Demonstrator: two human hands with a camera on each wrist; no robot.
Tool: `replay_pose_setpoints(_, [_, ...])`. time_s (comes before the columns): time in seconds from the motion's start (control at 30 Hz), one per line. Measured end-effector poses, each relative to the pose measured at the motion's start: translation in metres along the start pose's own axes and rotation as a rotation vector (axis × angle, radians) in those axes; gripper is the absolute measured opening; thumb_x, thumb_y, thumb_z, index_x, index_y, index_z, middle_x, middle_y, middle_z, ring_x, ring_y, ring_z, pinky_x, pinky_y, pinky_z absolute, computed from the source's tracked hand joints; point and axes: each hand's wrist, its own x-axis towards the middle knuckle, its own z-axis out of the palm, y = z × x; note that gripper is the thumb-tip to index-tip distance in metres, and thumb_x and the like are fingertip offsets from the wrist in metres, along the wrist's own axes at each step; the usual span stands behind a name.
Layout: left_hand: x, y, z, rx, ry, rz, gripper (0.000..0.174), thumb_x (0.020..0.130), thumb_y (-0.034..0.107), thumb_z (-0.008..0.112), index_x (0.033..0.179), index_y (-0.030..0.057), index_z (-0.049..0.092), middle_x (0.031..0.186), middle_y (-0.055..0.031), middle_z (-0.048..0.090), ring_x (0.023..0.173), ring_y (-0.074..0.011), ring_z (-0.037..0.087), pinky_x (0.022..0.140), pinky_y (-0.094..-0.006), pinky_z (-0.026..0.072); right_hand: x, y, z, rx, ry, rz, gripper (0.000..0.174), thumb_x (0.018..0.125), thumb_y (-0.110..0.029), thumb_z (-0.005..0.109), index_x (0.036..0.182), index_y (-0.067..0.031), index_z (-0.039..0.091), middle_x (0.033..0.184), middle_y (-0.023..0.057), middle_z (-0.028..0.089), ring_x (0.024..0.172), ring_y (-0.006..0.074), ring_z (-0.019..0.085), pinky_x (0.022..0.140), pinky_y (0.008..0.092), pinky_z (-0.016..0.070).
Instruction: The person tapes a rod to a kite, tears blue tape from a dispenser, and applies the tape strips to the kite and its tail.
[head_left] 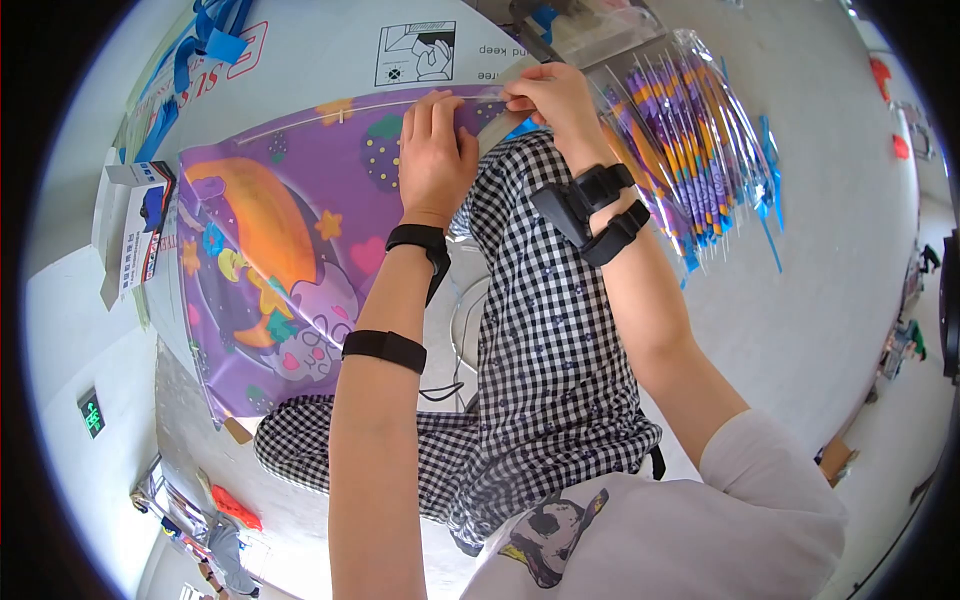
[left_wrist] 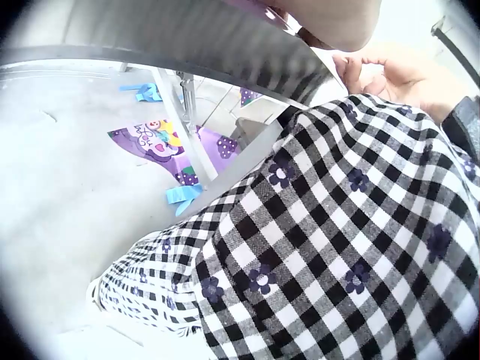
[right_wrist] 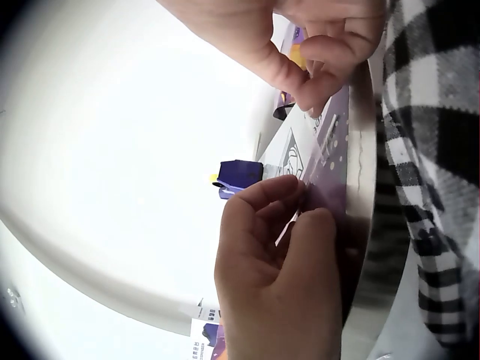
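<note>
A purple kite (head_left: 370,215) printed with a moon, stars and a cartoon animal is spread over the table at the person's left. A thin pale rod (head_left: 300,122) runs along its far edge. My left hand (head_left: 435,150) lies over that edge, and in the right wrist view its thumb and index finger pinch it. My right hand (head_left: 560,105) pinches the right end of the same edge between thumb and fingertips. The right wrist view shows a short white stick (right_wrist: 330,135) between the two hands. What lies inside the right fingertips is hidden.
Several folded purple and orange kites (head_left: 690,140) in clear wrapping lie at the right with thin rods. Blue ribbons (head_left: 215,40) lie at the back left, above a small printed box (head_left: 140,235). A checkered trouser leg (head_left: 550,300) presses close under the table edge.
</note>
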Motion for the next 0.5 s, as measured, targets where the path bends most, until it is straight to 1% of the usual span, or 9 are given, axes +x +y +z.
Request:
replay_pose_setpoints(0.2, [0.0,0.0021,-0.0012,0.016,-0.016,-0.005,0.032,0.08,0.002,0.06,0.112,0.0036,0.057,0.122,-0.0151,0.058,0.115,-0.036,0.053,0.098,-0.0443,0.0446,0.0006,-0.0007,0.0035,-0.037,0.05,0.002,0.024,0.08,-0.01,0.072,0.099,0.0005,0.062,0.084,0.0113,0.073,0.07,0.0135,0.07,0.051,0.0201,0.0386])
replay_pose_setpoints(0.37, [-0.0007,0.0026,-0.0017,0.059,-0.046,-0.007,0.034,0.081,0.003,0.06,0.114,0.0057,0.058,0.124,-0.0131,0.057,0.115,-0.0348,0.054,0.098,-0.0445,0.0454,-0.001,-0.0016,0.0014,-0.002,0.024,-0.006,0.023,0.08,-0.01,0.071,0.098,0.0005,0.062,0.084,0.0114,0.074,0.07,0.0134,0.07,0.05,0.0199,0.0379])
replay_pose_setpoints(0.5, [0.0,0.0027,-0.0012,0.065,-0.035,0.012,0.032,0.081,0.003,0.06,0.112,0.0056,0.058,0.123,-0.0135,0.058,0.113,-0.0348,0.054,0.097,-0.0444,0.0456,-0.0002,-0.0015,0.0025,-0.012,0.029,-0.009,0.024,0.081,-0.01,0.071,0.099,0.0008,0.062,0.084,0.011,0.073,0.07,0.0128,0.07,0.05,0.0201,0.0387])
